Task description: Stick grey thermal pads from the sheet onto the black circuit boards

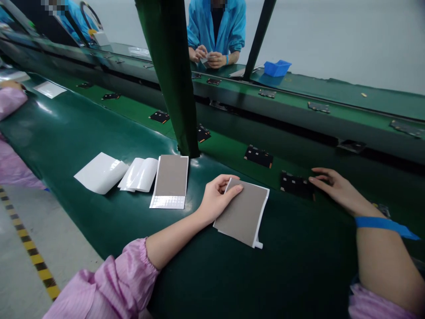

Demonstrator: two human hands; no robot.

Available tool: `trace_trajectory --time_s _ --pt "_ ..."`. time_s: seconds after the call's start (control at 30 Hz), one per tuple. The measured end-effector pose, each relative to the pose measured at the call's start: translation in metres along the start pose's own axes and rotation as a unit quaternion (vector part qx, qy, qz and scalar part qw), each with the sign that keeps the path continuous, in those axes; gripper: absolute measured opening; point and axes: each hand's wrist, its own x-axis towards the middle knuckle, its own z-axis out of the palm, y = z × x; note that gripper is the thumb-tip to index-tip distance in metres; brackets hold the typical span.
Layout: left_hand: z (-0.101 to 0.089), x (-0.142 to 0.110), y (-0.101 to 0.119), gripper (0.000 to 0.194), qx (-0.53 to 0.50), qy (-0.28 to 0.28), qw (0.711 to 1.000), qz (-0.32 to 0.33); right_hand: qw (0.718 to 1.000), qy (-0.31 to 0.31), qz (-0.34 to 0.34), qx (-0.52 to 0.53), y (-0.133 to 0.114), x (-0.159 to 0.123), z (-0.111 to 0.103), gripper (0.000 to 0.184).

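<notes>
My left hand (221, 199) grips a grey-brown sheet with white edges (245, 212), thumb on top and fingers beneath its left side. A small white rolled bit sticks out at the sheet's lower right corner. My right hand (335, 188) reaches over the green belt, with finger and thumb apart at the right end of a flat black circuit board (297, 184). Whether the fingertips touch this board I cannot tell. Another black board (259, 156) lies just beyond it. Left of my left hand rests a second grey-brown sheet on white backing (171, 177).
Curled white glossy sheets (101, 173) lie on the green tabletop (83, 128). A green post (172, 79) rises between me and the belt (229, 150), which carries several black boards. Across stands a person in blue (217, 31) near a blue bin (277, 68). A pink sleeve (13, 102) shows at left.
</notes>
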Motion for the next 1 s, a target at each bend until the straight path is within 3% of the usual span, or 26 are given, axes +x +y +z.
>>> trace_trajectory --time_s 0.1,0.2,0.33,0.4,0.47,0.6,0.8,1.0 --pt "0.0 0.0 0.0 0.032 -0.007 0.012 1.0 0.003 0.999 0.021 0.033 0.011 -0.017 -0.01 -0.006 0.02" --pt "-0.001 0.0 0.001 0.031 -0.02 0.02 1.0 0.007 0.999 0.029 -0.027 -0.007 -0.045 -0.023 0.002 0.021" --pt "-0.001 -0.001 0.003 0.028 -0.033 0.034 0.999 0.017 0.975 -0.077 -0.194 0.078 -0.087 -0.048 0.037 0.04" --pt "-0.001 -0.002 0.004 0.026 -0.033 0.041 0.998 0.023 0.961 -0.114 -0.23 0.104 -0.102 -0.059 0.053 0.044" --pt "-0.001 -0.003 0.006 0.026 -0.03 0.04 0.998 0.028 0.959 -0.126 -0.224 0.117 -0.111 -0.069 0.061 0.042" --pt "-0.001 -0.004 0.009 0.027 -0.008 0.034 0.999 0.036 0.963 -0.144 -0.202 0.109 -0.117 -0.077 0.06 0.038" --pt "-0.002 -0.004 0.009 0.021 0.016 0.022 0.998 0.052 0.957 -0.102 -0.272 0.02 -0.111 -0.077 0.055 0.027" --pt "-0.002 -0.002 0.007 0.015 0.026 0.038 0.997 0.06 0.942 -0.1 -0.318 -0.029 -0.111 -0.078 0.059 0.022"
